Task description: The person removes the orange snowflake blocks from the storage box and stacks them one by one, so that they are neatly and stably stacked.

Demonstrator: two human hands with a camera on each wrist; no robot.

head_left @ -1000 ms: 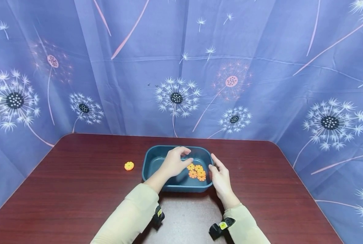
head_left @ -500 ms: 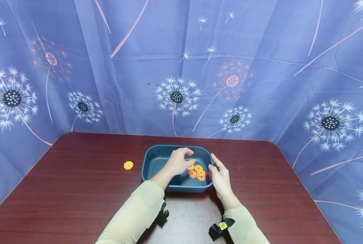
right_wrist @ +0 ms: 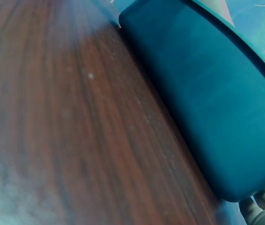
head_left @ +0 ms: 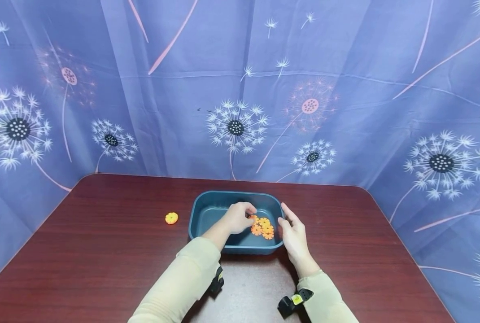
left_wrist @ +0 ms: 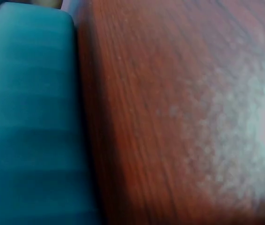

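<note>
A dark teal rectangular bin (head_left: 207, 215) stands on the table. Several orange-yellow discs with notched, flower-like edges (head_left: 268, 229) lie inside it, toward its right end. My left hand (head_left: 237, 218) reaches over the near rim, curved thumb and fingers with a gap between them, right at the leftmost disc, which they partly cover. At the bin's right end my right hand (head_left: 294, 235) grips the wall, thumb by the rim and fingers outside. Fingers (right_wrist: 263, 199) show at the bin's corner in the right wrist view. The left wrist view shows the bin's side (left_wrist: 29, 112) but hides the left fingers.
Another notched yellow-orange disc (head_left: 171, 218) lies on the dark red-brown wooden table (head_left: 115, 251), left of the bin. A blue curtain with dandelion prints (head_left: 167, 112) hangs behind the table and along its sides.
My left hand has moved slightly right and down toward the discs, and the gap between its thumb and fingers has narrowed. My right hand stays at the bin's right end.
</note>
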